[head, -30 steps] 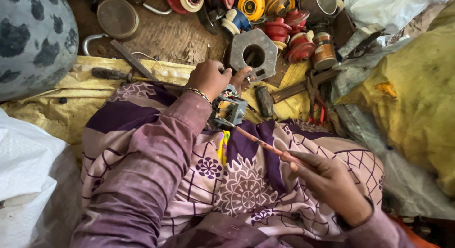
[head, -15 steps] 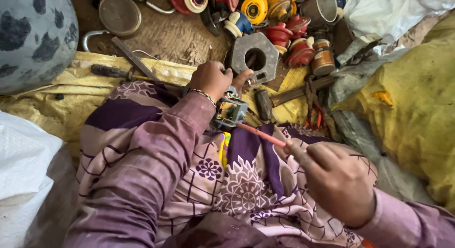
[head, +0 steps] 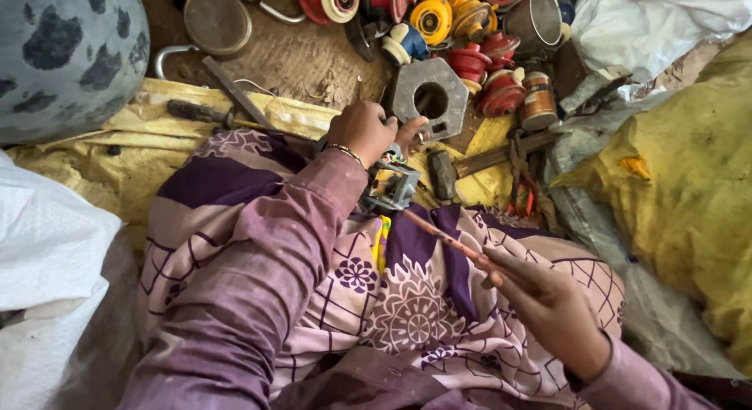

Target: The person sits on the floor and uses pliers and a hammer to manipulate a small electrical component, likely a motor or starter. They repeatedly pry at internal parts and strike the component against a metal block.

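Just above the middle of the frame the left hand (head: 362,132) is curled shut over a small grey metal block (head: 392,184) resting on the lap; it looks dense, rigid and sharp-cornered, best gripped around its flat sides. The fingers cover its upper edge, so only the lower part shows. From it a thin reddish strip (head: 445,238) slants down to the lower right, where the right hand (head: 552,312) pinches its far end between closed fingertips; it seems light, bendable, easily kinked. A hexagonal metal plate (head: 429,97) lies just beyond
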